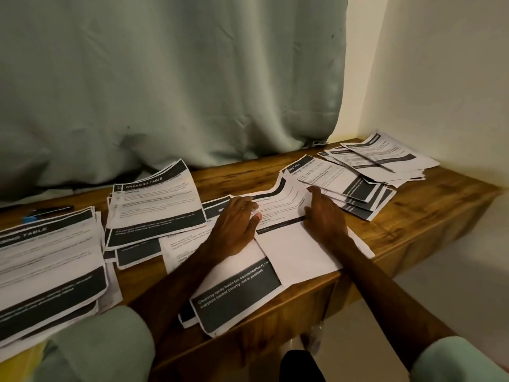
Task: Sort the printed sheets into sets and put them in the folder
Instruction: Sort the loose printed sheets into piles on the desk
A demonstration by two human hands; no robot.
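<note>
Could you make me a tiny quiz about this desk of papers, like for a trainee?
1. True or false: both hands rest flat on the same sheet.
2. What lies on the far right pile: A) pen B) stapler C) cup?
3. Fill in: the heading on the stack behind the left hand reads "DRESSING ____".

Key:
1. True: left hand and right hand press the middle sheet.
2. A: a pen on the far right pile.
3. TABLE, on the stack.

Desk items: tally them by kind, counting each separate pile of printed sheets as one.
Piles of printed sheets: 4 (far left, DRESSING TABLE pile, centre under the hands, far right)
Pens: 2 (left, on the right pile)
Total: 6
</note>
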